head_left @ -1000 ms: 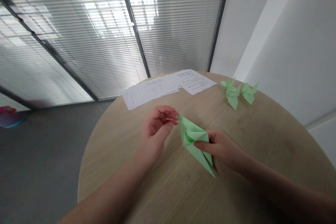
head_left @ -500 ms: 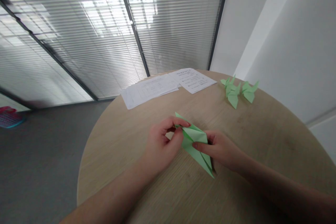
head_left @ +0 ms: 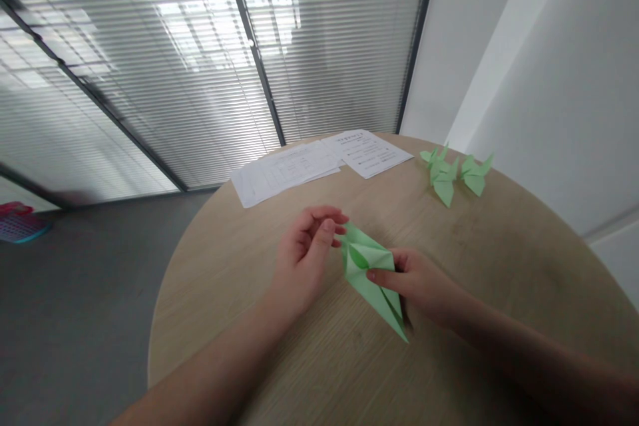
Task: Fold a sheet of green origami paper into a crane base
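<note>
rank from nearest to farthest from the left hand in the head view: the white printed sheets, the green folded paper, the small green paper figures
1. green folded paper, just right of the left hand, by its fingers; the right hand holds it.
2. white printed sheets, beyond the hand at the table's far edge.
3. small green paper figures, far right side of the table.

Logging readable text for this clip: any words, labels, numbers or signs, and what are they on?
Nothing can be read.
White printed sheets on the table: lines of print, too small and blurred to read.
Green folded paper held by the right hand: no print visible.
Green folded figures: no print visible.
</note>
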### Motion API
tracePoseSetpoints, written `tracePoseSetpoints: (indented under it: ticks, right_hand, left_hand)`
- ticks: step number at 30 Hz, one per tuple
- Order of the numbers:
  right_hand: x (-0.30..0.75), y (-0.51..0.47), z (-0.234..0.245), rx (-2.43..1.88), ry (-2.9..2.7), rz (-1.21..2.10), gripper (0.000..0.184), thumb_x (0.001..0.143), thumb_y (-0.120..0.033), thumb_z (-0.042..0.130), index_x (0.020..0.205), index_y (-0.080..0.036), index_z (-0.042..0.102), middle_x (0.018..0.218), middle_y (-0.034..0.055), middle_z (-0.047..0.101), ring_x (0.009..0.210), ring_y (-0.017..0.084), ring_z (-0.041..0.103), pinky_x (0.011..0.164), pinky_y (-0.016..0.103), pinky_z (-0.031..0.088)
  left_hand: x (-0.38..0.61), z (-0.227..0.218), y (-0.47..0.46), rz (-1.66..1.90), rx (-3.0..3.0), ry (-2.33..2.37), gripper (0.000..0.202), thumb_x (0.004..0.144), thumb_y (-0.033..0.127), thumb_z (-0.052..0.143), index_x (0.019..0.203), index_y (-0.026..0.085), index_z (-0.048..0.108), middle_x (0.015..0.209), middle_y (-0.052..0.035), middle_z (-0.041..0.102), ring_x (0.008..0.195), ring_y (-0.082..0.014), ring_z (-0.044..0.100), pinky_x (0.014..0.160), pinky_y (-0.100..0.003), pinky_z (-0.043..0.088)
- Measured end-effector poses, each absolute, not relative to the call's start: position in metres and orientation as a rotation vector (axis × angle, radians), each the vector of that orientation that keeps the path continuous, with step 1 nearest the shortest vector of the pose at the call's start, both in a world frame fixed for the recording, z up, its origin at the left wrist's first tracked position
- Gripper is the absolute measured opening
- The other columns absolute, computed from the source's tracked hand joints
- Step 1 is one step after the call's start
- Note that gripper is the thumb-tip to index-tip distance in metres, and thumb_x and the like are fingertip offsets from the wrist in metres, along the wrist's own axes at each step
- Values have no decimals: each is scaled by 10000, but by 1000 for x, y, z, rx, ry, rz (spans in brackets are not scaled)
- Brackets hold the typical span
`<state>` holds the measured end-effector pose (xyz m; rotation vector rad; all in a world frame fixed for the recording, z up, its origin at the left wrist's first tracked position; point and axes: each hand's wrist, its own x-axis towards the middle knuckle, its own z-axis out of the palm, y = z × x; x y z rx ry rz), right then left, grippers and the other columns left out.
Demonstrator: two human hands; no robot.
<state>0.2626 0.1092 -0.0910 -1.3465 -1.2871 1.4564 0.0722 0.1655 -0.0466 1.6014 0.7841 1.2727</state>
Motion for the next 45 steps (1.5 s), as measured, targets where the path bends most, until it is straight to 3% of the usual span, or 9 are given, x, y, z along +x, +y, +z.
tracePoseSetpoints:
  ticks: [5,8,17,23,29,34,38,42,45]
  right_hand:
    - [262,108,-91,-1304,-1146,1524,336,755,-496,749,774,-167,688,658,1,627,574,145,537,574,272,417]
    - [262,108,-90,-1292,-1168,1505,329,776,-493,737,797,-168,692,668,-4,619,589,143,536,568,263,410]
    - [259,105,-89,-1323,-1315,1461,247,763,-421,730,746,-188,651,657,-6,615,584,154,544,568,277,426]
    - [259,105,-89,-1325,-1379,1466,258,772,-431,707,763,-181,643,655,-8,598,589,152,531,565,278,413]
    - [259,105,-91,-1292,-1360,1471,202,777,-345,710,870,-183,632,732,-6,618,654,163,567,596,282,439]
    - [255,105,-95,-1117,-1242,1443,577,753,-234,725,1278,-249,490,948,12,703,817,200,663,696,311,521]
    - [252,105,-96,-1128,-1193,1448,661,742,-255,740,1316,-260,412,885,1,714,693,193,670,610,308,509]
    - [255,109,-94,-1170,-1113,1431,711,719,-301,769,1322,-256,395,869,3,728,721,214,693,649,334,529]
    - [261,113,-90,-1198,-1034,1353,751,718,-325,778,1350,-245,381,867,5,727,769,232,705,702,359,544]
  left_hand:
    - [72,-56,167,1226,1850,745,422,836,373,780,1217,238,659,1402,-124,562,1283,-279,541,990,-397,499]
    - [80,-62,163,1102,1706,735,383,787,358,821,1129,231,701,1537,-122,431,1342,-301,502,983,-392,516]
    - [87,-66,165,928,1170,805,369,790,426,814,1068,192,749,1015,-76,738,763,-149,642,671,-257,515]
    - [85,-60,167,1059,1264,845,343,848,486,740,978,171,780,1000,-96,758,714,-141,597,626,-249,483]
    - [84,-59,169,1018,1366,872,377,884,527,678,849,159,753,696,-21,649,569,-105,497,522,-222,398]
    - [86,-65,171,978,1492,834,331,892,485,679,892,157,723,717,-24,656,622,-128,566,556,-231,425]
    - [88,-74,171,946,1512,821,350,909,463,666,1122,188,700,717,-3,653,581,-116,551,507,-211,391]
    - [88,-76,174,963,1413,782,663,895,420,693,1485,245,446,840,-14,692,627,-124,602,518,-203,440]
    - [86,-73,177,874,1402,813,597,857,401,728,1390,197,552,921,-59,719,677,-142,636,538,-224,509]
